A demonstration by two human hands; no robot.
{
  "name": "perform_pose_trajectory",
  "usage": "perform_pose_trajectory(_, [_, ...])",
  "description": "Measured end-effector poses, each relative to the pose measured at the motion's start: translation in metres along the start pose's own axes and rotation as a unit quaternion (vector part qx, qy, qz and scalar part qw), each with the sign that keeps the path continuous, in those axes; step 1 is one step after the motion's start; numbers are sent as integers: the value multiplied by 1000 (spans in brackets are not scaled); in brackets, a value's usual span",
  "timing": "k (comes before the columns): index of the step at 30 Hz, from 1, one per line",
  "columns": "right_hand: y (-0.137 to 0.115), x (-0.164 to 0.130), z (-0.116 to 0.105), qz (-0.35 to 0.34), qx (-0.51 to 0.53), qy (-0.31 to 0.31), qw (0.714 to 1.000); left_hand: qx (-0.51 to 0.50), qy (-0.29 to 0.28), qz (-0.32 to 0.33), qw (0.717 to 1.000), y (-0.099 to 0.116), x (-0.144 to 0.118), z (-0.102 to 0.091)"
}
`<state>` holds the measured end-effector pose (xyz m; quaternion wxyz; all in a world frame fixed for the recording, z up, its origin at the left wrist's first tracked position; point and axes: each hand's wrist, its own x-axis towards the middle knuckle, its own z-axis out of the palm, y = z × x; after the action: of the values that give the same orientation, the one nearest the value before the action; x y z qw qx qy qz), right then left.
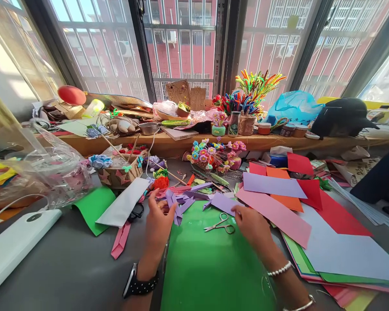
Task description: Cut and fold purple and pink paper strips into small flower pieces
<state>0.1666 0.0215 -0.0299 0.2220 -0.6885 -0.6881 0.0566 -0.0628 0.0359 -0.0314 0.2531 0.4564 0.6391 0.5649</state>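
Observation:
My left hand, with a watch at its wrist, pinches a folded purple paper piece above the far left corner of a green mat. My right hand has its thumb and fingers closed at the right edge of a flat purple paper strip. Between the hands, small metal scissors lie on the mat with their blades slightly apart. Other folded purple pieces lie just beyond the mat's far edge. The fingertips of my left hand are partly hidden behind the folded paper.
Coloured paper sheets overlap on the right. At left lie a white power bank, a curled green sheet and a pink folded strip. A decorated basket and pipe-cleaner flowers stand behind. A crowded windowsill runs across the back.

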Motion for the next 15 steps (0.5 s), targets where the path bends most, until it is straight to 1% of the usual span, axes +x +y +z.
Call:
perform_pose_trajectory(2, [0, -1, 5, -1, -79, -78, 994, 83, -6, 11, 996, 0, 0, -1])
perform_pose_trajectory(4, [-1, -2, 9, -4, -109, -103, 989, 134, -19, 11, 991, 0, -1, -1])
perform_pose_trajectory(6, [-1, -3, 11, -6, -112, -105, 988, 145, -23, 19, 989, 0, -1, -1])
perform_pose_trajectory(11, [1, -1, 12, -8, -106, -100, 989, 144, -14, 46, 988, -4, 1, -1])
perform_pose_trajectory(13, [3, -1, 13, -8, -96, -88, 991, 126, 5, 56, 990, -4, 1, -2])
perform_pose_trajectory(15, [5, 0, 15, -21, -81, -55, 995, 93, 33, 74, 992, -3, 1, -3])
